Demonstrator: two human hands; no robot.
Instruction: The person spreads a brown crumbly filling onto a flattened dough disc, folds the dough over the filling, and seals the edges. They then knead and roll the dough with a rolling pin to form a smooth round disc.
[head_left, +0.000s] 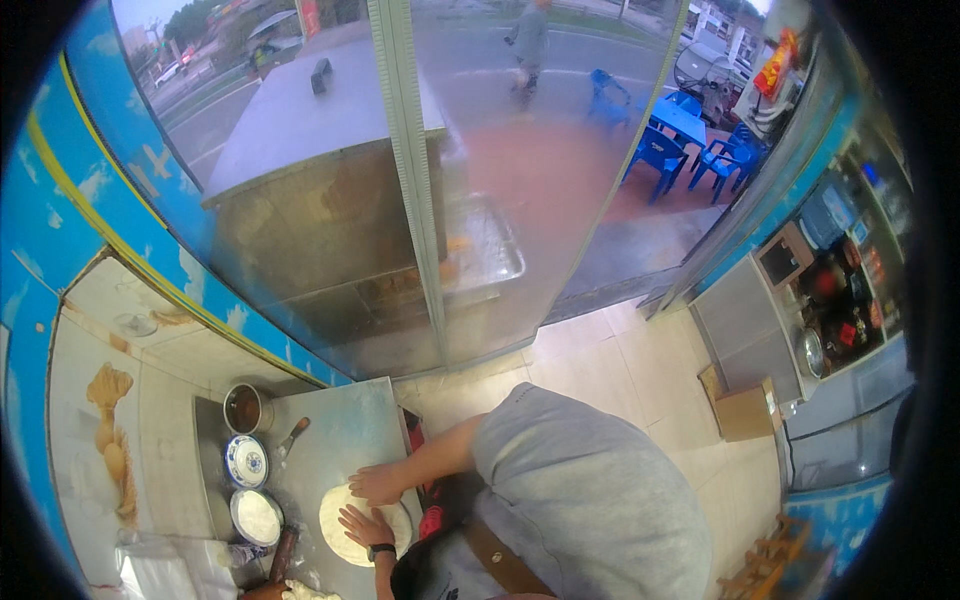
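A wide round of pale dough (336, 517) lies flat on the steel worktop (341, 412). My right hand (376, 484) rests palm down on the far-right part of the dough, its fingers spread. Lower down, my left hand (366, 527), with a dark band on the wrist, is also laid flat on it with fingers apart. Neither hand grips anything. Beyond the dough stand a bowl of white flour (256, 517), a blue-and-white patterned plate (246, 461) and a metal pot (244, 409) holding something brown. A wooden-handled scraper (295, 435) lies near them.
A dark rolling pin (283, 553) lies near more dough (307, 592) at the lower edge. Clear plastic bags (154, 566) are heaped at the lower left. A glass partition (495, 300) stands ahead. A cardboard box (748, 412) sits on the tiled floor, right.
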